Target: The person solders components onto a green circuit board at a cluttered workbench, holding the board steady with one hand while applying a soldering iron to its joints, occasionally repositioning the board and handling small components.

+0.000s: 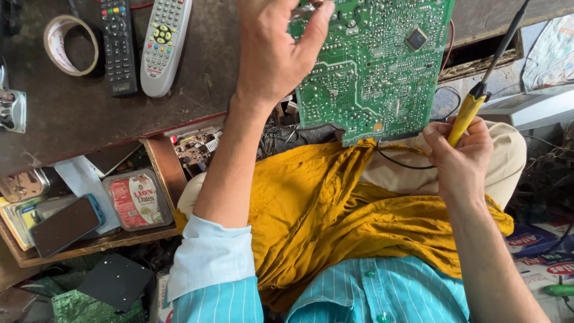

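A large green circuit board stands tilted, solder side toward me, with its lower edge resting on a mustard-yellow cloth over my lap. My left hand grips the board's upper left edge. My right hand holds a soldering iron by its yellow handle, beside the board's lower right corner. The iron's dark shaft points up and to the right, away from the board. A thin black wire loops from the board's bottom edge toward my right hand.
A dark worktop at the left carries a tape roll, a black remote and a grey remote. An open drawer below holds a phone, a plastic tub and a small circuit board. Tangled wires lie at the right.
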Action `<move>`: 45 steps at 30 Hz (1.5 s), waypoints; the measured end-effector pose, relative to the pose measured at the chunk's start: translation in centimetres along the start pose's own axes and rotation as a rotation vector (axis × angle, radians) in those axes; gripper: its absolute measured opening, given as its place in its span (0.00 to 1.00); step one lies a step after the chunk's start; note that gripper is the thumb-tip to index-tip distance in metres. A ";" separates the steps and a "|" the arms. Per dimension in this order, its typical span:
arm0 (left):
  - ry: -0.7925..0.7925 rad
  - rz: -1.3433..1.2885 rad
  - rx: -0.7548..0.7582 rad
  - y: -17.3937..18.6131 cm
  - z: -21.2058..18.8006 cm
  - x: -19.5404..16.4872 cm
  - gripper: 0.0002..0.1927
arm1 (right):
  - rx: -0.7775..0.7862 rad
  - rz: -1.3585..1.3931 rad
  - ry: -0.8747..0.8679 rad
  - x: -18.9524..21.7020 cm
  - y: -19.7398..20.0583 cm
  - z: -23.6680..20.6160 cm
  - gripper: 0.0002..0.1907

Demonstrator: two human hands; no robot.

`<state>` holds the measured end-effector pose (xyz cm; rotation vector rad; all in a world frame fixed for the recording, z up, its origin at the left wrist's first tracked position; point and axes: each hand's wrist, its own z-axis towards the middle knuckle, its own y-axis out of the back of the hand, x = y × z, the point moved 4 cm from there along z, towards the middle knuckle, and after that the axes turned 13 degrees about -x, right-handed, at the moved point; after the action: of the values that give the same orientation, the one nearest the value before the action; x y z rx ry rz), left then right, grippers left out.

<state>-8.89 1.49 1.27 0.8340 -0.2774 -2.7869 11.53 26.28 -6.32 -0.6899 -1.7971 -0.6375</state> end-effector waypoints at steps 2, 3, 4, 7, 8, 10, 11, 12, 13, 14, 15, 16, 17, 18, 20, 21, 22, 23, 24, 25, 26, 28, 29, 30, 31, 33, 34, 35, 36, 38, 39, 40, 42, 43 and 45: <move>-0.015 0.001 0.054 -0.4 -0.2 -0.2 0.06 | -0.004 -0.008 -0.004 0.1 -0.1 0.1 0.17; -0.038 -0.005 0.066 -0.6 -0.2 -0.3 0.06 | -0.002 0.002 -0.008 0.1 -0.3 0.3 0.17; -0.060 -0.010 0.078 -0.8 -0.3 -0.3 0.07 | 0.001 0.012 -0.013 0.0 -0.4 0.3 0.18; -0.027 -0.036 0.100 -0.8 -0.4 -0.2 0.07 | 0.010 0.038 -0.034 -0.2 -0.4 0.3 0.18; -0.022 -0.038 0.103 -0.8 -0.5 -0.1 0.07 | 0.012 0.040 -0.024 -0.2 -0.4 0.2 0.18; -0.008 -0.042 0.111 -0.8 -0.5 0.0 0.08 | 0.016 0.042 -0.006 -0.2 -0.3 0.1 0.18; -0.007 -0.038 0.115 -0.7 -0.5 0.0 0.08 | -0.002 0.001 0.056 0.0 0.0 0.3 0.17; -0.006 -0.033 0.119 -0.7 -0.5 0.1 0.08 | -0.018 -0.040 0.117 0.4 0.2 0.3 0.17; -0.003 -0.027 0.124 -0.7 -0.6 0.1 0.08 | -0.033 -0.082 0.177 0.7 0.3 0.3 0.17; 0.009 -0.027 0.130 -0.8 -0.6 0.1 0.08 | -0.073 -0.135 0.201 1.1 0.7 0.1 0.15; 0.021 -0.026 0.134 -0.9 -0.7 0.2 0.08 | -0.113 -0.188 0.225 1.8 1.5 -0.2 0.14; 0.033 -0.026 0.139 -0.9 -0.7 0.2 0.08 | -0.152 -0.241 0.250 2.6 2.2 -0.4 0.12; 0.047 -0.041 0.139 -0.9 -0.7 0.2 0.07 | -0.140 -0.237 0.292 3.2 2.5 -0.4 0.13; 0.060 -0.057 0.137 -0.9 -0.8 0.2 0.07 | -0.127 -0.233 0.335 3.8 2.7 -0.4 0.15; 0.049 -0.050 0.131 -0.8 -0.6 0.2 0.07 | -0.098 -0.232 0.414 4.8 3.0 -0.3 0.16; 0.028 -0.028 0.128 -0.6 -0.6 0.1 0.08 | -0.081 -0.237 0.448 5.2 3.4 -0.4 0.16; 0.009 -0.006 0.126 -0.5 -0.5 0.0 0.08 | -0.062 -0.242 0.479 5.4 3.7 -0.5 0.16; 0.023 -0.014 0.140 -0.5 -0.5 0.1 0.08 | -0.054 -0.260 0.504 5.5 4.0 -0.5 0.16; 0.037 -0.023 0.154 -0.4 -0.5 0.1 0.08 | -0.046 -0.277 0.529 5.6 4.3 -0.5 0.16; 0.051 -0.032 0.168 -0.4 -0.4 0.1 0.08 | -0.041 -0.294 0.546 5.5 4.4 -0.5 0.16; 0.078 -0.030 0.187 -0.5 -0.4 0.1 0.08 | -0.036 -0.311 0.563 5.5 4.6 -0.6 0.16; 0.131 -0.029 0.225 -0.6 -0.3 0.3 0.07 | -0.037 -0.347 0.586 5.5 5.0 -1.0 0.16; 0.104 -0.035 0.214 -0.5 -0.2 0.1 0.08 | -0.039 -0.361 0.589 5.5 5.0 -1.1 0.15; 0.076 -0.043 0.202 -0.5 -0.2 -0.2 0.08 | -0.040 -0.375 0.592 5.6 5.1 -1.3 0.14; 0.049 -0.049 0.189 -0.4 -0.2 -0.4 0.08 | -0.038 -0.378 0.596 5.6 5.0 -1.4 0.14; 0.013 -0.029 0.171 -0.5 -0.1 -0.5 0.09 | -0.031 -0.373 0.601 5.8 4.8 -1.5 0.14; -0.004 -0.020 0.162 -0.6 -0.1 -0.6 0.09 | -0.023 -0.388 0.621 5.9 4.6 -1.5 0.14; 0.019 -0.024 0.157 -0.7 -0.2 -0.6 0.09 | -0.015 -0.403 0.641 6.1 4.4 -1.6 0.14; 0.042 -0.030 0.152 -0.8 -0.4 -0.7 0.08 | -0.004 -0.442 0.680 6.3 4.2 -1.7 0.13; 0.046 -0.028 0.127 -1.2 -0.6 -0.8 0.08 | 0.014 -0.533 0.772 6.7 3.9 -1.8 0.13; 0.026 -0.019 0.107 -1.3 -0.7 -0.8 0.08 | 0.019 -0.584 0.827 7.0 3.7 -1.9 0.12; 0.006 -0.009 0.088 -1.3 -0.7 -0.8 0.08 | 0.025 -0.613 0.863 7.2 3.5 -1.9 0.12; 0.014 -0.009 0.082 -1.4 -0.8 -0.6 0.08 | 0.034 -0.645 0.919 7.5 3.1 -1.8 0.12; 0.020 -0.010 0.080 -1.5 -0.9 -0.5 0.08 | 0.043 -0.647 0.938 7.6 3.0 -1.9 0.12; 0.009 -0.004 0.074 -1.5 -0.9 -0.4 0.08 | 0.064 -0.645 0.979 7.7 2.7 -1.9 0.12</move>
<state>-8.29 2.90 0.32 0.8648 -0.3802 -2.7909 12.59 28.01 1.86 0.2830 -1.0593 -1.0932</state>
